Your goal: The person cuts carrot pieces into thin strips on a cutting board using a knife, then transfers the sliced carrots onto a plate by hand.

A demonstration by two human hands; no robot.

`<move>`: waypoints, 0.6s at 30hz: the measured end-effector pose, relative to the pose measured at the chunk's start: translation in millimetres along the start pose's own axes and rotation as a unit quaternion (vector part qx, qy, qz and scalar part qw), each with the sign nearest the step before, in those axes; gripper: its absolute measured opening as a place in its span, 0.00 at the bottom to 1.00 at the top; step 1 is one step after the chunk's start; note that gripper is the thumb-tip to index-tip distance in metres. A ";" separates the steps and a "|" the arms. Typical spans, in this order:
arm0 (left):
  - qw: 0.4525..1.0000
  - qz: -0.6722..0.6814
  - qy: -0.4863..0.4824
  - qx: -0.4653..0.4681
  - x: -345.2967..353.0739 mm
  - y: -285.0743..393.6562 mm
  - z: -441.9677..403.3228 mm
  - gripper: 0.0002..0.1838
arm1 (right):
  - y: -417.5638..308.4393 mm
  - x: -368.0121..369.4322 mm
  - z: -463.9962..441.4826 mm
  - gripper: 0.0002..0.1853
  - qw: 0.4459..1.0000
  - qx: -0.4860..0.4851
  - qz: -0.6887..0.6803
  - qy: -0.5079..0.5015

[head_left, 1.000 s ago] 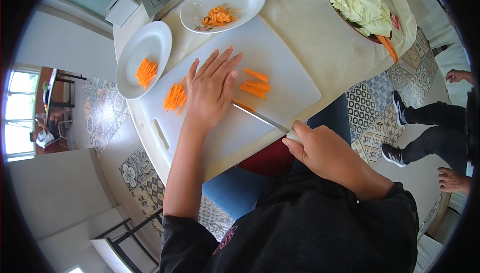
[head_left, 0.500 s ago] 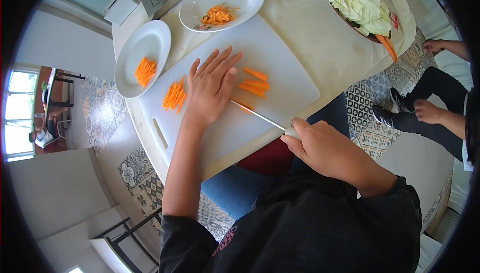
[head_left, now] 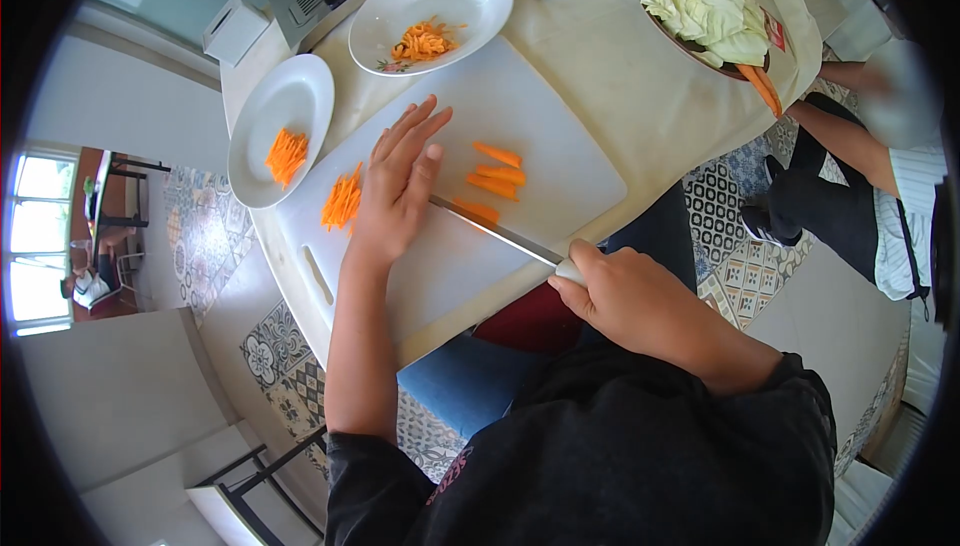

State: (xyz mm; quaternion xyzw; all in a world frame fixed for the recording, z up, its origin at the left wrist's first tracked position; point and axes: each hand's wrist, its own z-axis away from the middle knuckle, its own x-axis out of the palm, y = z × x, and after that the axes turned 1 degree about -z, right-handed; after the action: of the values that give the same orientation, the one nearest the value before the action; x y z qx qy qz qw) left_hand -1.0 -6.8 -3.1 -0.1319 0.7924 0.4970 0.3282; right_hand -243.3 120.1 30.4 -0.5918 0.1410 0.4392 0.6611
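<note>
In the head view my right hand [head_left: 625,296] is closed round the pale handle of a kitchen knife [head_left: 500,233]. Its blade points left over the white cutting board [head_left: 560,136], with the tip beside my left hand. My left hand [head_left: 396,186] is over the board with its fingers stretched out and the thumb a little apart; whatever lies under the palm is hidden. Several carrot slices [head_left: 496,181] lie right of it, and one carrot slice [head_left: 476,211] rests just above the blade. A pile of carrot strips [head_left: 343,198] sits left of my wrist.
A white plate [head_left: 250,146] holds carrot strips, and a flowered bowl [head_left: 490,6] holds shredded carrot. Cabbage [head_left: 705,11] and whole carrots [head_left: 762,88] are on a brown dish at the back right. Another person's arm [head_left: 840,138] reaches toward the table's right edge.
My left hand has shifted left and turned more onto its edge. The knife's blade face now shows, and another carrot slice is visible above it. The person at right has leaned toward the table.
</note>
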 end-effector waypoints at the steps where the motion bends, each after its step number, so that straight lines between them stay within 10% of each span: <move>1: 1.000 0.014 0.011 -0.010 -4.0 1.2 2.5 0.19 | 0.0 1.3 1.6 0.18 1.000 -0.002 0.009 0.006; 18: 0.995 -0.018 0.098 0.003 -12.1 -5.0 3.8 0.15 | 0.7 -1.7 12.2 0.18 0.996 0.002 0.051 0.076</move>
State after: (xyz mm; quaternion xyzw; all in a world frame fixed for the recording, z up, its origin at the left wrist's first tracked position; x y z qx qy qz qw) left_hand 12.2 -7.3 0.1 -0.1932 0.8198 0.4735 0.2579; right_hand -248.9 130.4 34.4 -0.6139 0.2219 0.4260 0.6264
